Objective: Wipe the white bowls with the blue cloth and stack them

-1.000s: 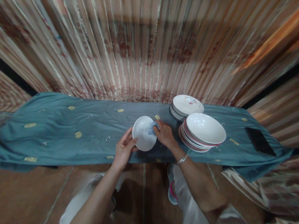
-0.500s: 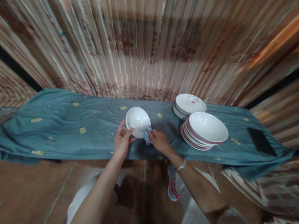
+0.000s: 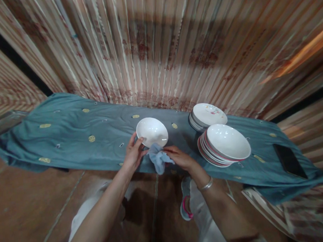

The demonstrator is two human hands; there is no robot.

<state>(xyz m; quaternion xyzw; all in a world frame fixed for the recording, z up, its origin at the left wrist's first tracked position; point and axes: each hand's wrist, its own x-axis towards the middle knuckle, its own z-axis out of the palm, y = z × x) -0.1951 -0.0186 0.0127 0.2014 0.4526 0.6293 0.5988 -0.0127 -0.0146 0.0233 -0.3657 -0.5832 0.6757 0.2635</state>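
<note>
My left hand [image 3: 133,155] grips the near rim of a white bowl [image 3: 152,131], held level just above a teal cloth [image 3: 76,137] that covers a long table. My right hand [image 3: 179,158] pinches a light blue rag [image 3: 158,159] that hangs down below the bowl's near edge. To the right stands a stack of white bowls with red rims [image 3: 225,144], and behind it a stack of white plates [image 3: 207,115].
A dark phone [image 3: 290,160] lies on the cloth at the far right end. A striped curtain [image 3: 155,47] hangs close behind the table. My legs and a shoe [image 3: 186,208] show over the brown floor below. A metal tray edge [image 3: 2,122] sits at far left.
The bowl has turned from tilted toward me to level and moved slightly away. My right hand has drawn the rag out of the bowl and down below its near rim.
</note>
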